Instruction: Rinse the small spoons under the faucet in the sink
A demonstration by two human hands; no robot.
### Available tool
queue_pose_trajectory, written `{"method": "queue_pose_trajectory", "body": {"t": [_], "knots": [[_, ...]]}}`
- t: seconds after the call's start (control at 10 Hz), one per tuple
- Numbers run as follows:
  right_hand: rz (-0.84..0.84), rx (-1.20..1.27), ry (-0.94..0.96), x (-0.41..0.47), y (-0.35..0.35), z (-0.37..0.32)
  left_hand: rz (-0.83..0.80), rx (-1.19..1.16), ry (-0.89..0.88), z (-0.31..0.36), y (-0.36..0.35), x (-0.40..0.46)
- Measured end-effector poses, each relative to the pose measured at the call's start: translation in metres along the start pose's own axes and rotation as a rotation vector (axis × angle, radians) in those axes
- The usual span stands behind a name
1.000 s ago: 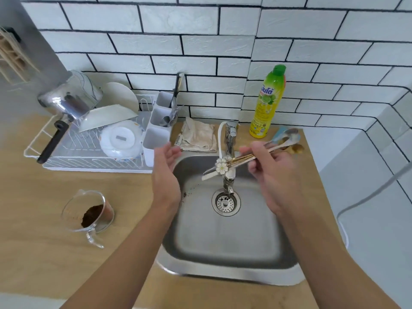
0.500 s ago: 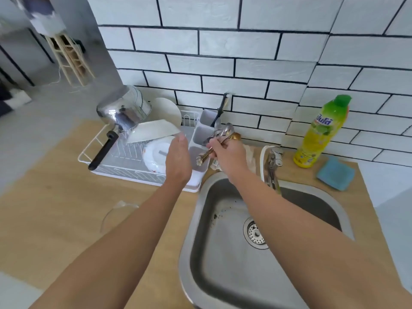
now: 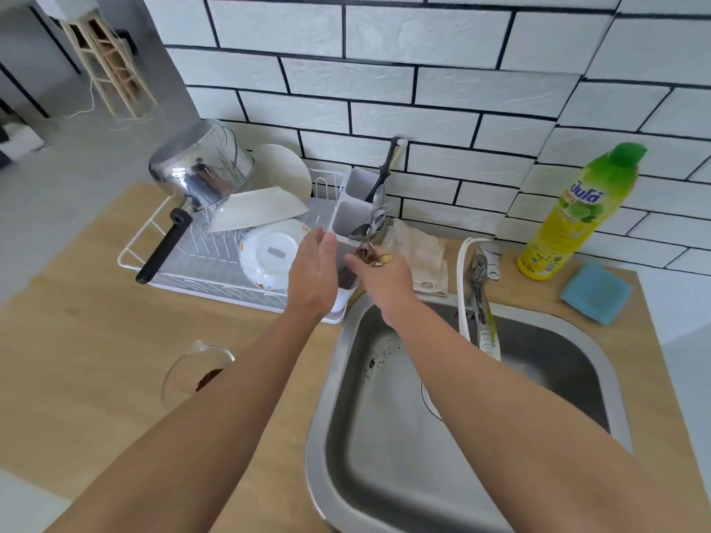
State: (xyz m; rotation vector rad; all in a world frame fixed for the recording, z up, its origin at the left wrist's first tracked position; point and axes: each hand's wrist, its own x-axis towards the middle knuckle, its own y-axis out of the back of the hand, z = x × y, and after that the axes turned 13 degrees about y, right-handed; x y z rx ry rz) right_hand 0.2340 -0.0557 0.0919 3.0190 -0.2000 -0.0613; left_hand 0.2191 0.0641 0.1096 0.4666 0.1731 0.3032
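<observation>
My right hand [image 3: 384, 280] grips the bundle of small spoons [image 3: 372, 257] over the front compartment of the white cutlery holder [image 3: 348, 217]. The spoon bowls, silver and gold, stick up above my fingers, and the handles point down into the compartment. Just left of the holder, my left hand [image 3: 313, 273] hovers with straight fingers and holds nothing. The steel sink [image 3: 321, 413] lies to the lower right with dark specks on its floor. The faucet [image 3: 479, 290] stands at its back edge, and I see no water running.
A white dish rack [image 3: 184, 263] left of the holder carries a steel pot [image 3: 200, 167], plates and a bowl. A beige cloth [image 3: 425, 255], a yellow soap bottle [image 3: 569, 221] and a blue sponge [image 3: 596, 292] sit behind the sink. A glass cup [image 3: 192, 373] with brown grounds stands on the counter.
My right hand carried the spoons from above the sink leftward to the cutlery holder and lowered them handle-first into its front compartment. My left hand stayed open beside the holder.
</observation>
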Motion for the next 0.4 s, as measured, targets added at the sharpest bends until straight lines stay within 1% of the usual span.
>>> {"method": "queue_pose_trajectory", "body": {"t": [0.1, 0.2, 0.3, 0.4], "knots": [[-0.064, -0.027, 0.026, -0.003, 0.005, -0.003, -0.011, -0.004, 0.012, 0.002, 0.001, -0.003], [-0.117, 0.006, 0.015, -0.004, 0.018, -0.005, -0.011, -0.003, 0.003, 0.001, 0.001, -0.004], [-0.133, -0.024, -0.038, -0.012, 0.037, -0.016, -0.006, -0.002, -0.023, 0.004, 0.002, -0.008], [-0.058, 0.075, 0.047, -0.02, 0.067, -0.034, 0.04, -0.039, -0.048, 0.007, 0.003, -0.014]]}}
